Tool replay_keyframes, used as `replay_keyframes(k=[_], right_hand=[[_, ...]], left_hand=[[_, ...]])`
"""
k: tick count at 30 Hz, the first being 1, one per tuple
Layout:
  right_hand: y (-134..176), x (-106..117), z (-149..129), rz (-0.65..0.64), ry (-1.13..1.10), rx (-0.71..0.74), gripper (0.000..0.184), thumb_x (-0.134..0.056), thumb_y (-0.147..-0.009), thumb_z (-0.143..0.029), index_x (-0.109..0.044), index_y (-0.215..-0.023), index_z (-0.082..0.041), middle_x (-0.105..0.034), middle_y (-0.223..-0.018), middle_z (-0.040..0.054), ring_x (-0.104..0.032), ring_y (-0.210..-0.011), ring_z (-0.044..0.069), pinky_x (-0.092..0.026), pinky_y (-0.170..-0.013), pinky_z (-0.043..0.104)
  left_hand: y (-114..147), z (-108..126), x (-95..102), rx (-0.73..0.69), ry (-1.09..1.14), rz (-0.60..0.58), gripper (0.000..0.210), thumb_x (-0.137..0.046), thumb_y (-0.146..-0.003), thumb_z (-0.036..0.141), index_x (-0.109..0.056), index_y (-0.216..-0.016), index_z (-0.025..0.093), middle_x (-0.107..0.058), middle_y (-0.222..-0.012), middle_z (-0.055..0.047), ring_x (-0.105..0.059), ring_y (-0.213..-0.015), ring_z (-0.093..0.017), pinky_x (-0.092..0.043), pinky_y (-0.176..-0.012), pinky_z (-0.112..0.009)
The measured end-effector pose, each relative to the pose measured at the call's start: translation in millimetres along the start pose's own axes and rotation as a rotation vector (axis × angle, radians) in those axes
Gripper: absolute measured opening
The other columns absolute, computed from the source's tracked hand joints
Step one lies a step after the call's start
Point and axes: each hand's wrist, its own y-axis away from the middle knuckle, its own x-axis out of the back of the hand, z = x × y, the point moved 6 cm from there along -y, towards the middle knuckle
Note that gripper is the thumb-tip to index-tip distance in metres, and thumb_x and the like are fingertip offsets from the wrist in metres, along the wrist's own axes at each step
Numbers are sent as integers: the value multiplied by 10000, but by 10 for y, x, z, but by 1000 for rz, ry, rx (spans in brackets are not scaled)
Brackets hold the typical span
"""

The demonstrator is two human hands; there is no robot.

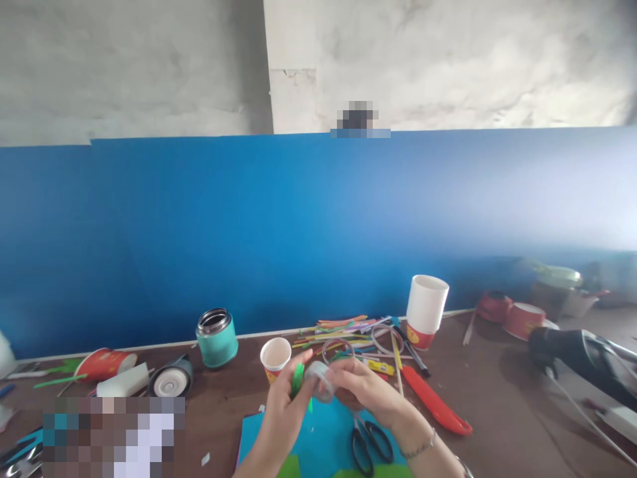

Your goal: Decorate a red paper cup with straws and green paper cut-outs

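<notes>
My left hand point(286, 401) and my right hand point(368, 392) meet over the blue paper point(323, 431). Between their fingers is a roll of clear tape point(321, 382), which both hands grip. A bright green piece point(297, 378), its kind unclear, is also in my left hand, with a bit of green showing below the fingers. Black-handled scissors point(371, 443) lie on the blue paper under my right wrist, blades partly hidden. Green paper point(287, 467) lies at the front. A small paper cup point(275, 354) stands just behind my left hand.
Behind my hands lie several coloured sticks point(343, 324). A tall white cup stack point(426, 305) and a long red object point(438, 401) are to the right. Leftward are a teal flask point(217, 340), its lid point(172, 380) and a tipped red cup point(105, 365). A blue partition point(249, 226) closes the back.
</notes>
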Motion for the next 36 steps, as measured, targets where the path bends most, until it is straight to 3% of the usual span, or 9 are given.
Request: replay_keyframes(k=[3,6,11,16,21,29,32,36], right_hand=[[-25,27,18,27,64,-21,381,-596,-768,-458,-611,-576,-130,-326,-358,-91,-181,-335,29,-87,-350,219],[-30,13,8,22,55,-5,449,-553,-781,-531,-592,-579,-131,-299,-349,-101,-177,-321,25,-95,-334,208],[8,-71,-9,-38,34,-53,325,-589,-773,-471,-600,-810,-147,-520,-417,-68,-343,-309,33,-211,-316,160],[30,-138,-12,-52,-42,-134,260,-513,-798,-409,-542,-766,-153,-690,-564,30,-498,-318,64,-225,-306,159],[26,-168,-9,-103,-91,-107,217,-461,-793,-339,-542,-757,-141,-699,-585,45,-552,-350,81,-233,-312,163],[52,-182,-34,-149,-151,-20,189,-506,-760,-309,-547,-796,-128,-687,-562,37,-622,-398,121,-260,-297,149],[66,-217,-64,-176,-175,9,182,-514,-768,-293,-546,-830,-126,-694,-575,41,-642,-421,132,-281,-303,145],[76,-267,-94,-213,-186,25,212,-536,-795,-320,-541,-872,-123,-708,-616,53,-645,-424,129,-304,-311,137]], left_hand=[[4,61,9,-86,-108,-41,448,-610,-743,511,-629,-1021,160,-644,-734,-47,-558,-698,-195,-451,-641,-254],[-13,34,14,-110,-105,-17,406,-573,-784,495,-618,-993,150,-645,-766,-50,-558,-692,-181,-453,-654,-251],[-59,-41,59,-33,59,103,445,-604,-728,562,-583,-900,151,-607,-708,-25,-552,-657,-160,-458,-614,-230],[-34,-12,15,-70,84,12,400,-585,-764,527,-571,-919,158,-606,-695,-25,-559,-645,-162,-466,-600,-234],[24,41,58,-135,-32,37,371,-579,-790,478,-577,-978,159,-650,-748,-48,-593,-684,-182,-475,-694,-261],[77,154,105,-237,-93,63,341,-572,-803,447,-590,-980,156,-647,-826,-55,-563,-657,-153,-471,-634,-235],[69,146,96,-210,5,66,332,-586,-797,446,-587,-960,158,-624,-758,-34,-566,-673,-153,-476,-633,-232],[54,43,21,-90,233,77,337,-612,-777,466,-570,-933,170,-540,-621,26,-498,-527,-94,-416,-489,-166]])
